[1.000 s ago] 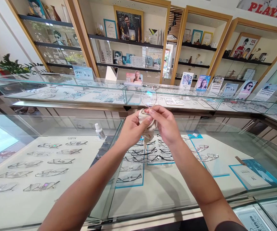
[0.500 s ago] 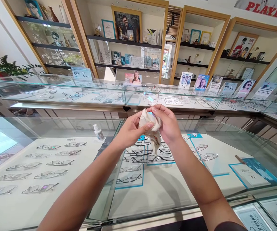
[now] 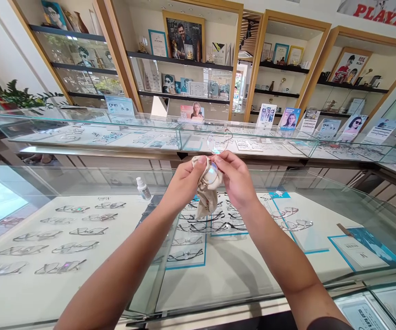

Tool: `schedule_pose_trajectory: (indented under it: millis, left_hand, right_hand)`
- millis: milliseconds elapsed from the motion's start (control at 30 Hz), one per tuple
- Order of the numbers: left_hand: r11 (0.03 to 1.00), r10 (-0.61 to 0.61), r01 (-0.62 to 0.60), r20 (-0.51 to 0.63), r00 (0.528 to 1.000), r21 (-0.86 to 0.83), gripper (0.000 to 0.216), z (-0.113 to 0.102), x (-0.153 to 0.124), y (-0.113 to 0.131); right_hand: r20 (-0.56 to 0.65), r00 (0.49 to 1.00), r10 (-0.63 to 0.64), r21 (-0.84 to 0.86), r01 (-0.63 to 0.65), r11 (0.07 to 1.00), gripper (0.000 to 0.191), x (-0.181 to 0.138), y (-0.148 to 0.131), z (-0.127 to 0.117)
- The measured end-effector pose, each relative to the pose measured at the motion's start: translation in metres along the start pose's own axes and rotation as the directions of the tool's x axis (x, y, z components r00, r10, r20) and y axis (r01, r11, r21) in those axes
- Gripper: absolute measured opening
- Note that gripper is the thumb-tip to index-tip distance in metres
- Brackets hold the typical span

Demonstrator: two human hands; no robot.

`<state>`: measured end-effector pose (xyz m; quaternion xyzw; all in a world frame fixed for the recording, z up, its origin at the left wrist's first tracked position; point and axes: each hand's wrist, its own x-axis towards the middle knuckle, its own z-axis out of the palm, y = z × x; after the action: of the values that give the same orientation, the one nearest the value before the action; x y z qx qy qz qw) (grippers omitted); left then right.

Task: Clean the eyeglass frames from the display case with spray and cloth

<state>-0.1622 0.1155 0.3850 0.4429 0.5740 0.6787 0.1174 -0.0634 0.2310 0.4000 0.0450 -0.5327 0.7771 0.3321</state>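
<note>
Both my hands are raised together above a glass display counter [image 3: 80, 183]. My left hand [image 3: 183, 183] pinches a beige cleaning cloth [image 3: 206, 197] against the lower lens of a pair of clear-lensed glasses [image 3: 216, 153]. My right hand [image 3: 236, 179] grips the glasses at their middle, fingers closed. One round lens [image 3: 218, 141] stands up above my fingers; the other lens [image 3: 210, 174] lies against the cloth. The cloth's tail hangs down below my hands.
Rows of eyeglass frames [image 3: 63, 229] lie inside the counter under the glass. A small white bottle [image 3: 143, 188] stands on the counter left of my hands. A second glass counter [image 3: 149, 133] runs behind, with advert cards [image 3: 289, 119] on it. Wooden wall shelves [image 3: 180, 59] hold pictures and displays.
The glasses have turned in my hands, so a second lens now shows against the cloth. My left thumb and the cloth have shifted over that lower lens.
</note>
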Motion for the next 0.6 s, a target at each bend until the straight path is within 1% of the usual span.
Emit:
schedule_pose_trajectory:
  millis: [67, 167, 267, 333, 400, 433, 533, 600]
  left_hand:
    - [1.0, -0.01, 0.01, 0.031, 0.999, 0.023, 0.057, -0.008, 0.0, 0.008]
    - [0.994, 0.006, -0.006, -0.001, 1.0, 0.106, 0.058, -0.02, -0.002, 0.023]
    - [0.958, 0.019, -0.018, 0.0, 1.0, 0.285, 0.057, -0.033, -0.006, 0.039]
    - [0.904, -0.027, 0.012, 0.031, 0.999, 0.427, 0.055, -0.045, -0.009, 0.048]
    - [0.817, -0.121, 0.072, 0.047, 0.992, 0.572, 0.055, -0.059, -0.011, 0.055]
    - [0.756, -0.174, 0.105, 0.044, 0.984, 0.646, 0.055, -0.066, -0.012, 0.058]
    - [0.534, -0.318, 0.157, 0.026, 0.948, 0.831, 0.056, -0.084, -0.012, 0.061]
    - [0.392, -0.397, 0.163, 0.007, 0.918, 0.906, 0.055, -0.092, -0.009, 0.057]
  right_hand:
    - [-0.019, 0.999, -0.042, 0.001, 0.042, 0.999, 0.023, 0.001, -0.007, -0.005]
    - [-0.02, 0.995, -0.099, -0.022, 0.099, 0.995, 0.019, 0.002, -0.021, -0.013]
    - [-0.009, 0.994, -0.112, -0.012, 0.112, 0.994, 0.015, 0.0, -0.035, -0.019]
    - [0.009, 0.995, -0.097, 0.002, 0.097, 0.995, 0.015, -0.001, -0.04, -0.02]
    - [0.042, 0.997, -0.069, 0.007, 0.069, 0.998, 0.015, -0.002, -0.043, -0.022]
    - [0.062, 0.997, -0.055, 0.003, 0.055, 0.999, 0.014, -0.002, -0.044, -0.023]
    - [0.125, 0.992, -0.018, -0.021, 0.021, 1.0, 0.014, -0.001, -0.044, -0.026]
    - [0.147, 0.989, 0.001, -0.034, 0.004, 0.999, 0.014, -0.002, -0.045, -0.027]
